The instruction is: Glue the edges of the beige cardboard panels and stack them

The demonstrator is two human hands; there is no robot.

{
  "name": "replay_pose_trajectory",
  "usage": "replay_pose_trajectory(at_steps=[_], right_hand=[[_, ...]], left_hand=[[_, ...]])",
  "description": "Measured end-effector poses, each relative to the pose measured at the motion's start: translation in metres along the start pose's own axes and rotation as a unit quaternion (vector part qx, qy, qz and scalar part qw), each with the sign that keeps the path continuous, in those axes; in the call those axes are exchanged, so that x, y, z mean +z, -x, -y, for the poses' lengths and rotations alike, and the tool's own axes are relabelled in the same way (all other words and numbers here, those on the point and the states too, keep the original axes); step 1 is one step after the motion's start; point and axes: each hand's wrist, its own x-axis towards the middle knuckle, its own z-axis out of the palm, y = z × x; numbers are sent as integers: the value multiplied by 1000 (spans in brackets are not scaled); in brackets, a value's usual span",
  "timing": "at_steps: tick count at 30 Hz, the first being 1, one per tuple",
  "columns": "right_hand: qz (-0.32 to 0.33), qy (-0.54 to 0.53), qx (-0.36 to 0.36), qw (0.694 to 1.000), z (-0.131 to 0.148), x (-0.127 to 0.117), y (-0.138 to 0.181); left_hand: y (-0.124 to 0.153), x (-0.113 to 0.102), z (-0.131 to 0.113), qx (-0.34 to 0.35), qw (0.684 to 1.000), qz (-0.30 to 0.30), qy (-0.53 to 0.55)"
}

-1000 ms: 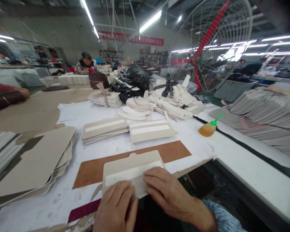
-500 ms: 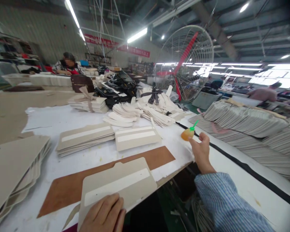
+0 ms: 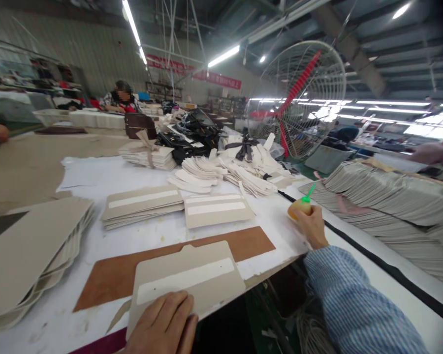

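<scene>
My left hand (image 3: pixel 166 319) lies flat, fingers stretched out, on the near edge of a beige panel (image 3: pixel 184 260) with a white strip (image 3: pixel 186 281) along it. That panel overlaps a long brown leather-like piece (image 3: pixel 110 280) on the white table sheet. At the right, my right hand (image 3: pixel 313 226) is closed round a small squeeze bottle (image 3: pixel 298 208) with yellow-orange contents and a green nozzle (image 3: pixel 309 191). The bottle is tilted, its nozzle pointing up and to the right; my fingers cover part of its body.
Beyond the brown piece sit a stack of beige panels (image 3: pixel 142 206) and another panel (image 3: pixel 219 210) with white strips. Larger boards (image 3: pixel 33 250) are piled at left. Bundled strips (image 3: pixel 199 172), a big fan (image 3: pixel 299 98) and rows of grey pieces (image 3: pixel 387 196) stand farther off. A co-worker (image 3: pixel 121 98) sits behind.
My right hand has closed round the squeeze bottle, which it only touched with its fingertips before. My left hand stays on the panel. The whole view has shifted slightly.
</scene>
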Motion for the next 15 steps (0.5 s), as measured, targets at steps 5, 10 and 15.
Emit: replay_pose_trajectory(at_steps=[5, 10, 15], right_hand=[[203, -61, -68, 975, 47, -23, 55], [382, -112, -90, 913, 77, -24, 119], [491, -244, 35, 835, 88, -8, 166]], left_hand=[[-16, -16, -22, -83, 994, 53, 49], [-20, -18, -27, -100, 990, 80, 64], [-17, -19, -27, -116, 986, 94, 75]])
